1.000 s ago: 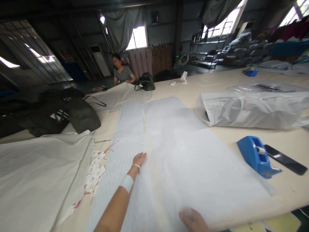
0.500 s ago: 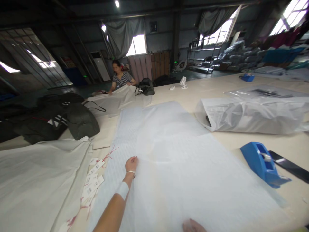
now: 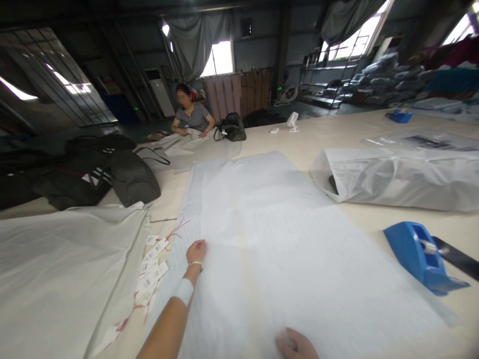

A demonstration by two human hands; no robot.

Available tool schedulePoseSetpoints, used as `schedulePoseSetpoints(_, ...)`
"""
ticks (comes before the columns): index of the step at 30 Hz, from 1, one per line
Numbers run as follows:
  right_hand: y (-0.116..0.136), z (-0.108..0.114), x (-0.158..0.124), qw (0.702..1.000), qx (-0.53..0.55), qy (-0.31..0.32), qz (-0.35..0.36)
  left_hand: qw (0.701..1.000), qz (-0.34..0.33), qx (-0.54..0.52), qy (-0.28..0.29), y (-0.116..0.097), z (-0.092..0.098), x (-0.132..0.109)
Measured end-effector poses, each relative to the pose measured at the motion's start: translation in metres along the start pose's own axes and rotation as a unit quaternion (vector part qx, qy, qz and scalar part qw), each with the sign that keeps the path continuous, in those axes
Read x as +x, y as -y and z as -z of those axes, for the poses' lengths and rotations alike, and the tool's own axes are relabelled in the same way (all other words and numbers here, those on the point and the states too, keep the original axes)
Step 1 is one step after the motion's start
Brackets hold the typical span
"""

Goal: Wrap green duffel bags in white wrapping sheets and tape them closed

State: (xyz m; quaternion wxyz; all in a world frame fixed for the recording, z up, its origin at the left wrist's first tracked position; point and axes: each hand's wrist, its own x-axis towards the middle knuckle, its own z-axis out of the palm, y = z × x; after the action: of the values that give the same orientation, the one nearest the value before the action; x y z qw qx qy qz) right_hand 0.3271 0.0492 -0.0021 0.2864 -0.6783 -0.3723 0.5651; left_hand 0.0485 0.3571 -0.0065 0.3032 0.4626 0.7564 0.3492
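Observation:
A large, translucent whitish plastic sheet (image 3: 299, 259) lies spread over the table in front of me, its layers overlapping. At its left part, my left hand (image 3: 196, 252) is closed, with thumb and fingers pinched on an edge of the upper layer. A band circles the wrist and a pale strip wraps the forearm. Low in the view, my right hand (image 3: 297, 344) is curled on the near part of the sheet; it is slightly blurred and cut off by the frame. White hang tags (image 3: 153, 274) with red strings lie beside the sheet's left edge.
A blue tape dispenser (image 3: 422, 257) and a filled clear bag (image 3: 404, 179) stand on the right. Dark bags (image 3: 132, 179) and another pale sheet (image 3: 67, 269) lie on the left. Across the table (image 3: 325, 124), a co-worker (image 3: 194, 117) handles sheeting beside a dark bag (image 3: 232, 127).
My left hand has moved a little left across the sheet, and the upper layer's edge has shifted with it. More of my right hand shows. The view has turned slightly left.

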Motion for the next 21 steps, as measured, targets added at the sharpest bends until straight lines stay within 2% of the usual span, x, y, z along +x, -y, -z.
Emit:
schedulePoseSetpoints(4, 0.005, -0.001, 0.005, 1.0, -0.015, -0.021, 0.007, 1.0, -0.006, 0.018, -0.004, -0.007, -0.011, 0.008)
schedulePoseSetpoints(8, -0.004, -0.004, 0.003, 1.0, -0.004, 0.009, 0.023, 0.999, -0.015, 0.052, -0.001, -0.012, -0.012, 0.007)
schedulePoseSetpoints(11, -0.009, -0.004, -0.004, 0.999, 0.01, 0.043, 0.014, 0.996, -0.044, 0.083, 0.005, -0.019, -0.006, -0.004)
schedulePoseSetpoints(14, -0.008, -0.002, -0.005, 1.0, 0.007, 0.028, -0.001, 0.987, -0.116, 0.115, 0.011, -0.029, -0.002, -0.027)
schedulePoseSetpoints(16, -0.007, -0.001, -0.001, 1.0, 0.0, 0.01, 0.001, 0.96, -0.231, 0.152, 0.051, -0.034, -0.002, -0.052)
schedulePoseSetpoints(18, -0.006, 0.0, 0.004, 1.0, -0.009, 0.0, 0.007, 0.902, -0.351, 0.202, 0.148, -0.035, -0.005, -0.083)
schedulePoseSetpoints(19, -0.006, 0.001, 0.005, 1.0, -0.014, -0.005, 0.009, 0.869, -0.389, 0.227, 0.205, -0.032, -0.007, -0.098)
schedulePoseSetpoints(21, -0.006, 0.004, 0.007, 0.999, -0.024, -0.02, 0.01, 0.826, -0.402, 0.268, 0.291, -0.024, -0.008, -0.126)
